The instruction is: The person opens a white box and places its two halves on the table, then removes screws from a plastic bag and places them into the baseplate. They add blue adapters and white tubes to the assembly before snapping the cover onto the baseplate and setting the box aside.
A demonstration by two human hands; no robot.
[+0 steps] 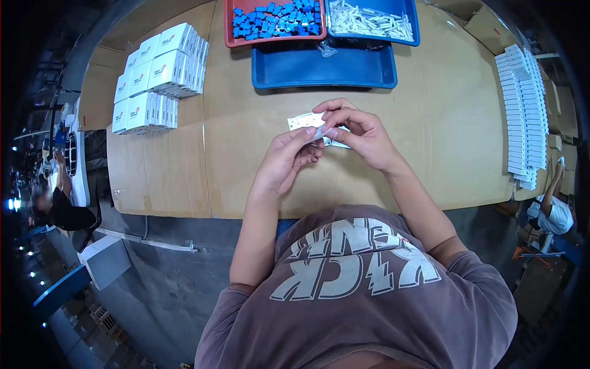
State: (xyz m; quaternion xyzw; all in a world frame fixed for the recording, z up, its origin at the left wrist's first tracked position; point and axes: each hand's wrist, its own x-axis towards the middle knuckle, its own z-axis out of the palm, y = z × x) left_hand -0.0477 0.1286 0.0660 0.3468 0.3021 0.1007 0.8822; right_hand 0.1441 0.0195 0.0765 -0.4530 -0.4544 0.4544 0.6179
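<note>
Both hands meet above the middle of the cardboard-covered table. My left hand (290, 157) pinches a small whitish piece (318, 133) between thumb and fingers. From the other side, the fingertips of my right hand (359, 132) close on the same piece, whose exact shape is too small to make out. Beneath the hands, a flat white item with small markings (301, 122) lies on the table, partly hidden by the fingers. Part of a white item also shows under the right fingers.
A red tray (276, 39) of blue parts and a blue tray (373, 34) of white parts sit behind a lower blue tray (324, 77). White boxes (140, 80) are stacked left, more (522, 117) right. People (67, 209) (556, 209) are at both far sides.
</note>
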